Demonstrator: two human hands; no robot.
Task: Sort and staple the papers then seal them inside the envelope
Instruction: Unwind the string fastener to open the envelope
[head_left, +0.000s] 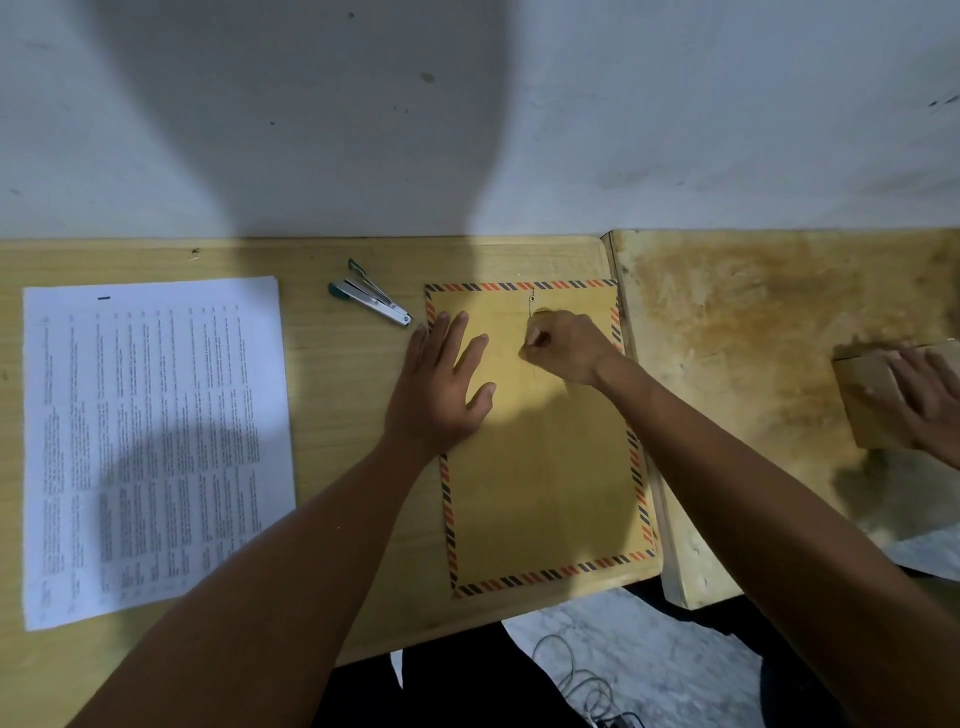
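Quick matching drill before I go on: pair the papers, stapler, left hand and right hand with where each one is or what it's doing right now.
Things:
1. papers
2. stapler
3. left hand
4. right hand

States:
A. fingers curled, pinching the string near the envelope's top
B. lying flat at the table's left, outside the envelope
C. pressed flat on the envelope's left side
D. lying between the papers and the envelope, near the wall

Pairs: 1-B, 2-D, 3-C, 4-A
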